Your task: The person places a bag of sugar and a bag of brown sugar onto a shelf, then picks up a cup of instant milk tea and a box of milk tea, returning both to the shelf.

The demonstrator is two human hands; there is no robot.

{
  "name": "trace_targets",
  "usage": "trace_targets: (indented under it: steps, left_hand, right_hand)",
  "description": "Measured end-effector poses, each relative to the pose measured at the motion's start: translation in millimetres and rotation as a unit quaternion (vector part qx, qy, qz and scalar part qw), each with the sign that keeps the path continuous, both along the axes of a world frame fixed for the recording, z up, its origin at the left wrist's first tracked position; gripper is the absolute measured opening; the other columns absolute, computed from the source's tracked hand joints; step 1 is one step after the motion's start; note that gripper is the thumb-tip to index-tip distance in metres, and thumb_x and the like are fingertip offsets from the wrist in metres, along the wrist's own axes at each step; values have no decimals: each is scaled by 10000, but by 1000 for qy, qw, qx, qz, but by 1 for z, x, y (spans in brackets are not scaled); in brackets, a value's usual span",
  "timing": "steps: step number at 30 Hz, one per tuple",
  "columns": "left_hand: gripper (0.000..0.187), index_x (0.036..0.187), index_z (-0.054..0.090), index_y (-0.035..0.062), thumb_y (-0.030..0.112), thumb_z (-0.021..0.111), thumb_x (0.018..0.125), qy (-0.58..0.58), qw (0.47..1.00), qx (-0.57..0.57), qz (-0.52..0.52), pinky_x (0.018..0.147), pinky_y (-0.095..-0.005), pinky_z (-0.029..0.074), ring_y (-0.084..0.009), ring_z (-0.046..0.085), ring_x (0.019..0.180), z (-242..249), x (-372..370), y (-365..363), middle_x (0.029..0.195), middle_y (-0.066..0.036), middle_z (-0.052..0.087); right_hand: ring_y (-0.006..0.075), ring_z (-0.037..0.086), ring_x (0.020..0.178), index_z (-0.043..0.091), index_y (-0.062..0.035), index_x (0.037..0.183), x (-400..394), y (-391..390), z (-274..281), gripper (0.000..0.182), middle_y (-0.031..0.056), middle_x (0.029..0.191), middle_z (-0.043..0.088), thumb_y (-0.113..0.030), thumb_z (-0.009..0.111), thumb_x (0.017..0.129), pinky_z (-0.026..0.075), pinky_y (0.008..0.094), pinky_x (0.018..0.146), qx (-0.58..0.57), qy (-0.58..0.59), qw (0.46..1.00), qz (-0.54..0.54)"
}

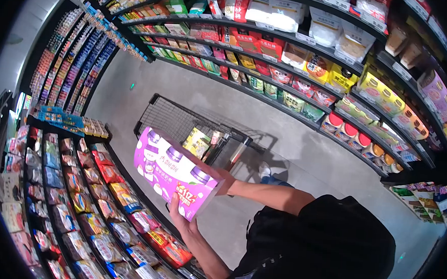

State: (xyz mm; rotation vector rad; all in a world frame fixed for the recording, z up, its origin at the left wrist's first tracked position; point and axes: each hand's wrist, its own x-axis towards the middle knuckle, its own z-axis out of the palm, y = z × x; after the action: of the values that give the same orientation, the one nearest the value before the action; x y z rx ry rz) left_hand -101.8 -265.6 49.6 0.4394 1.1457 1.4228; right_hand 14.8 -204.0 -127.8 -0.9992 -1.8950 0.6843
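A purple and white milk tea carton [166, 173] with cups printed on its front is held up between my two hands. My left hand [181, 219] grips its lower edge, with the thumb on the printed face. At the carton's right end, my right hand [224, 184] is closed against the side, its fingers partly hidden behind the box. Beyond the carton stands a black wire shopping cart [156, 117], partly covered by it. Inside the cart lies a yellow-green package [197, 142], with another small item beside it.
Shelves of bagged and boxed food [258, 50] line the far side of the aisle. Nearer, a sloped rack of packaged snacks [98, 219] runs along the left. Small colourful packs fill an end shelf [71, 56]. Grey floor [130, 79] shows around the cart.
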Motion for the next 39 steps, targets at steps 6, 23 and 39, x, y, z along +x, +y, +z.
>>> trace_targets:
  steps: [6,23,39]
  left_hand:
    - [509,1282,453,-40,214,650,887,-48,999,-25,8,885,-362,534,-234,653,991,-30,48,-105,1157,-160,619]
    - [549,1303,407,-56,187,661,881,-78,992,-38,-93,843,-351,564,-241,664,969,-41,93,-207,1150,-172,610]
    - [473,1294,455,-34,157,637,902,-79,948,-66,-300,864,-309,530,-177,639,992,-26,206,-214,1139,-125,611]
  right_hand:
    - [189,584,1101,499,-112,1329,29,-78,-23,517,111,1255,586,-324,633,876,464,326,969,-479,626,587,184]
    - [321,458,1252,598,-156,1244,133,-275,91,442,116,1300,560,-332,611,839,251,535,1111,5,-143,989,-37]
    - [221,591,1116,308,-63,1446,304,-360,108,599,127,1253,567,-337,549,971,463,358,958,-357,416,798,-250]
